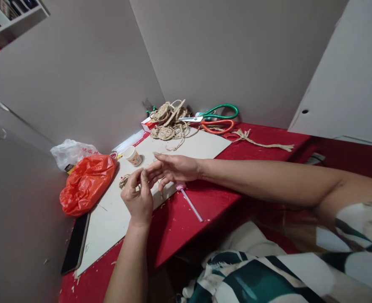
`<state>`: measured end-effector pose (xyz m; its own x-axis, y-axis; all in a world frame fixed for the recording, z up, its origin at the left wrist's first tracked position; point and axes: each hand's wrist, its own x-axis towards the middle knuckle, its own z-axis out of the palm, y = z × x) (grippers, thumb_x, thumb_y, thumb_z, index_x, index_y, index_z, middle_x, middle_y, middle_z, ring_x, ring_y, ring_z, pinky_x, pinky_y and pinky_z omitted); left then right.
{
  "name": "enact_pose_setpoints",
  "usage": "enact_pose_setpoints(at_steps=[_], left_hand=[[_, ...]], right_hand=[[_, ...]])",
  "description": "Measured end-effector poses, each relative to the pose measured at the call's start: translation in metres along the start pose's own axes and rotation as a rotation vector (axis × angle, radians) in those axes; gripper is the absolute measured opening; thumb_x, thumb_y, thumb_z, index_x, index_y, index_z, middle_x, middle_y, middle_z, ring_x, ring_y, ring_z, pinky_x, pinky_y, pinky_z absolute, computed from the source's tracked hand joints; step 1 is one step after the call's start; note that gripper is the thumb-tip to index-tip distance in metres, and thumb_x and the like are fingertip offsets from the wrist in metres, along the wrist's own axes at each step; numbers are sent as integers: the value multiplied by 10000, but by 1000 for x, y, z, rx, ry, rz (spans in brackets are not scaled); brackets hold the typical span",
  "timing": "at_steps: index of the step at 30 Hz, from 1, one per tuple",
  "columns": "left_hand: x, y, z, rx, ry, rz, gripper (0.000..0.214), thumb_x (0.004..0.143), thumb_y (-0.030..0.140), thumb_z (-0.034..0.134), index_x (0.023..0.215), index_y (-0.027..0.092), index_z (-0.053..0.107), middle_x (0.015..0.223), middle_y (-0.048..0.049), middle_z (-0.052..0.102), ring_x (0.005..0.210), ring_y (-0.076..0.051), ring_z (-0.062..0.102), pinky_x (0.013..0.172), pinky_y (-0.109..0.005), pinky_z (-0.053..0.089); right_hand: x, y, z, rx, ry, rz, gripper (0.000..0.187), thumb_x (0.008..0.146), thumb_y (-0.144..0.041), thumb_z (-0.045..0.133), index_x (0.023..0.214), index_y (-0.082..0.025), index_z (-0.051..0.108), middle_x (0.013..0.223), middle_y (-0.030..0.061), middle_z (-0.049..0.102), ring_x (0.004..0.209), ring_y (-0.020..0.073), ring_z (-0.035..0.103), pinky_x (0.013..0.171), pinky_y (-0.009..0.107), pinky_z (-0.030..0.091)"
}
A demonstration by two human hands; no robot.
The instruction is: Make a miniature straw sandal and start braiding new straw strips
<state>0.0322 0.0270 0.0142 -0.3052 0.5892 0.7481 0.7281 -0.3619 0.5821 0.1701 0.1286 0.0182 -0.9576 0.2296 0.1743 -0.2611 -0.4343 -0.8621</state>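
My left hand (138, 195) is raised over the white board, its thumb and index finger pinched together. Whatever lies in that pinch, if anything, is too small to make out. My right hand (179, 168) reaches in from the right with thumb up and fingers stretched out, their tips meeting the left fingers. Behind the left hand sits a small coil of braided straw cord (123, 181), partly covered. Under the right hand a translucent stick (192, 205) juts from a pink piece (180, 185), mostly hidden. A small paper cup (132, 156) stands tilted-looking just beyond my hands.
Braided cord (165, 132) is heaped at the back, with large scissors (217, 119) beside it and frayed strands (261, 143) to the right. An orange plastic bag (89, 183) and a dark phone (76, 244) lie left on the board (110, 227) and red cloth (170, 235).
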Motion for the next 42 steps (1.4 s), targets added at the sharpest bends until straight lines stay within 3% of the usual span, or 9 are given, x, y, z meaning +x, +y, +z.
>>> enact_pose_setpoints(at_steps=[6,13,18,21,29,38,42], left_hand=[[1,-1,-5,53,12,85,126,859,274,619,793,190,686,791,-36,677,750,-157,626,737,-278,480],[3,-5,-12,-204,-54,-260,188,772,361,707,744,179,669,766,-30,643,708,-143,599,636,-245,478],[11,-8,-21,-251,-236,-333,219,768,377,710,758,171,637,716,-9,603,640,-117,550,597,-224,443],[13,-7,-22,-313,-258,-334,224,789,380,696,783,173,611,708,9,574,616,-103,517,584,-214,422],[8,0,-11,-268,-93,-186,171,846,341,642,822,185,578,776,8,557,727,-113,543,683,-217,432],[7,-1,-7,-268,69,-226,183,849,350,636,816,180,575,761,16,566,706,-107,556,705,-236,455],[19,-14,-16,-330,244,-292,202,798,324,687,751,165,572,662,35,554,604,-95,536,642,-241,461]], right_hand=[[-5,1,-5,-5,-105,29,716,966,-623,218,1122,-77,655,1117,179,676,958,209,658,756,305,529],[-7,1,-8,103,-184,98,797,915,-704,237,1169,-52,620,1225,235,621,1071,288,633,834,424,524],[-5,3,-12,112,-176,131,840,886,-743,240,1164,-45,616,1247,240,610,1114,310,616,840,436,525],[-5,0,-10,143,-207,138,852,870,-758,257,1175,-40,602,1259,253,598,1124,319,610,845,450,522],[-7,-7,-6,194,-267,139,812,860,-754,300,1161,-64,602,1207,237,629,1121,332,612,864,481,506],[-7,-13,-4,204,-276,164,806,869,-745,277,1171,-79,617,1224,225,625,1144,338,596,834,472,525],[-15,-22,-1,153,-273,89,826,878,-743,250,1177,-70,626,1300,219,582,1172,325,578,842,447,528]])
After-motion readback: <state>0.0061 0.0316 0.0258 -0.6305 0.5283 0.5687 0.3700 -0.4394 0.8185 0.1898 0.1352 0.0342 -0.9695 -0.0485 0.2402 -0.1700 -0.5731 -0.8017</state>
